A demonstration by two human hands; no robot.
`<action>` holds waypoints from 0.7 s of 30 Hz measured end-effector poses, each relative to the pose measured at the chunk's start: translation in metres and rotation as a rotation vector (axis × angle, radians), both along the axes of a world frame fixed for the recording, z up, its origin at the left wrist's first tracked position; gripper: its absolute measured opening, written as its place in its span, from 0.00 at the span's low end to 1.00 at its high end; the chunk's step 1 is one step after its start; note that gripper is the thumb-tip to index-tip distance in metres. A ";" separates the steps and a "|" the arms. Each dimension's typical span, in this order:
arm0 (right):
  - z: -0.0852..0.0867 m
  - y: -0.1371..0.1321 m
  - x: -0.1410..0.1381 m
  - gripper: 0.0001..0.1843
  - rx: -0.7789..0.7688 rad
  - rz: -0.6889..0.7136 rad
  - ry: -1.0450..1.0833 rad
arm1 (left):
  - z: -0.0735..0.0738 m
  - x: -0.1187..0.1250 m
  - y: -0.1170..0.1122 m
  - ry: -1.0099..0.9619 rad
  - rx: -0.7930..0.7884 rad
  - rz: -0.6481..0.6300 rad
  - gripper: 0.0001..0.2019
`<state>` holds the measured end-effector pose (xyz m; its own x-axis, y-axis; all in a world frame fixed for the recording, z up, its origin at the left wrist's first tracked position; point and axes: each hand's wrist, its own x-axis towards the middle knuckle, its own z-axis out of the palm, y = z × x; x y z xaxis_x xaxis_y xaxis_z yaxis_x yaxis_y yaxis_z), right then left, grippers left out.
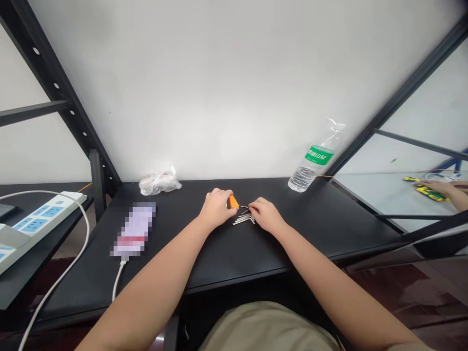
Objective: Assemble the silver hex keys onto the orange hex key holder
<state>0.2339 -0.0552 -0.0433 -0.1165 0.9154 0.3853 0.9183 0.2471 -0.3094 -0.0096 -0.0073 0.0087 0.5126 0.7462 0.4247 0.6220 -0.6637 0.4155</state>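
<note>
Orange-handled tool gripped in my curled left hand at center frame, a thin metal shaft running from it to my right hand, whose fingertips pinch its far end. Hex keys lie fanned just below on the black surface. A water bottle stands to the right, a plastic bag to the left, a pixelated phone at lower left; a co-worker's hand works at far right.
</note>
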 end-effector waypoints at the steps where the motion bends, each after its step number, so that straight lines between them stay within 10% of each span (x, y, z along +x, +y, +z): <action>1: 0.000 -0.004 0.001 0.13 -0.001 0.011 0.000 | -0.001 0.001 0.001 -0.014 0.002 -0.001 0.16; 21: 0.013 0.006 0.029 0.10 -0.225 0.070 0.207 | -0.004 0.003 0.005 -0.112 0.021 0.001 0.19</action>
